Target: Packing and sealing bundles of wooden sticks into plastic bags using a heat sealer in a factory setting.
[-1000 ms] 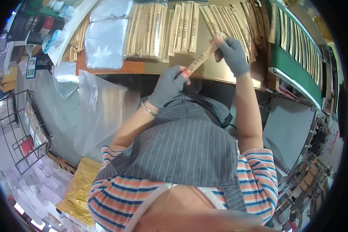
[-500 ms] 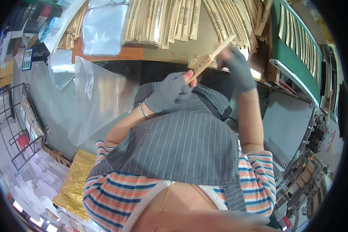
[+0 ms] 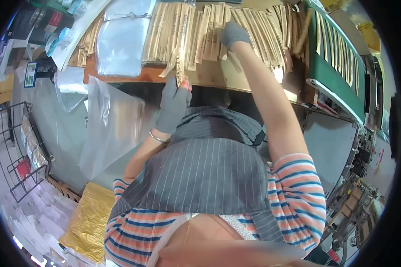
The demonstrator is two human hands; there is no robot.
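Observation:
My left hand, in a grey fingerless glove, is closed round a narrow brown paper chopstick sleeve just off the bench's front edge. A loose flap of paper sticks out to its left. My right hand, gloved the same way, reaches over the bench onto the row of paper-sleeved chopsticks; its fingers are hidden behind the hand. A blurred pale strip shows below that wrist, and I cannot tell whether the hand holds it. More sleeved chopsticks lie side by side above my left hand.
A stack of clear plastic bags lies at the bench's left. Below hangs a large clear bag. At right stands a green conveyor-like tray with spaced sticks. A wire rack and gold package are at lower left.
My right hand has moved away from my left, up and leftward onto the chopstick row. My left hand has shifted left, and the sleeve in it now points upward.

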